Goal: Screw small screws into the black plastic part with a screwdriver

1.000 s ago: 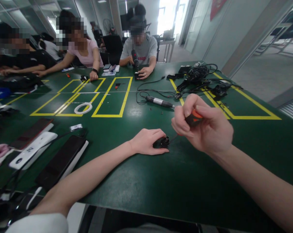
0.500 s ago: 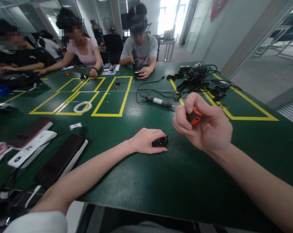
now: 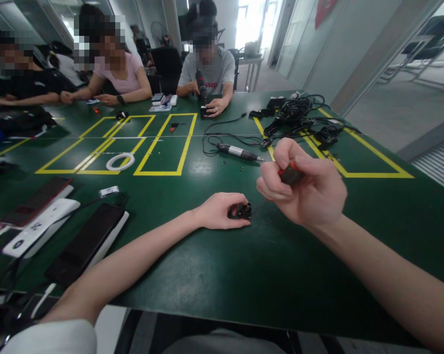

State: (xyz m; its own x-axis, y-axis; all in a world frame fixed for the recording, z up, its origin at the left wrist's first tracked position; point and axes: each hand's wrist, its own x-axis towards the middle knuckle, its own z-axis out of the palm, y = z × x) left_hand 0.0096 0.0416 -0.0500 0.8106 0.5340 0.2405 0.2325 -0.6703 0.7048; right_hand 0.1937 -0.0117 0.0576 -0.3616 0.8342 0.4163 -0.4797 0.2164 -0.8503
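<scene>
My left hand (image 3: pixel 220 210) rests on the green table (image 3: pixel 244 275) and grips a small black part (image 3: pixel 242 211) with a round port on top. My right hand (image 3: pixel 305 189) hovers just right of it, fingers wrapped round a screwdriver with an orange and black handle (image 3: pixel 290 173). Its thin shaft slants down-left to the black part. Both forearms reach in from the near edge.
An electric screwdriver (image 3: pixel 236 153) with its cable lies beyond my hands. A tangle of black cables (image 3: pixel 299 115) sits at the back right. Phones and white boxes (image 3: pixel 85 241) lie at the left. A white ring (image 3: pixel 120 161) lies inside yellow tape lines. Three people sit across the table.
The screwdriver handle has turned in my right fingers, so less orange shows. My left fingers have shifted on the black part. The view has drifted slightly.
</scene>
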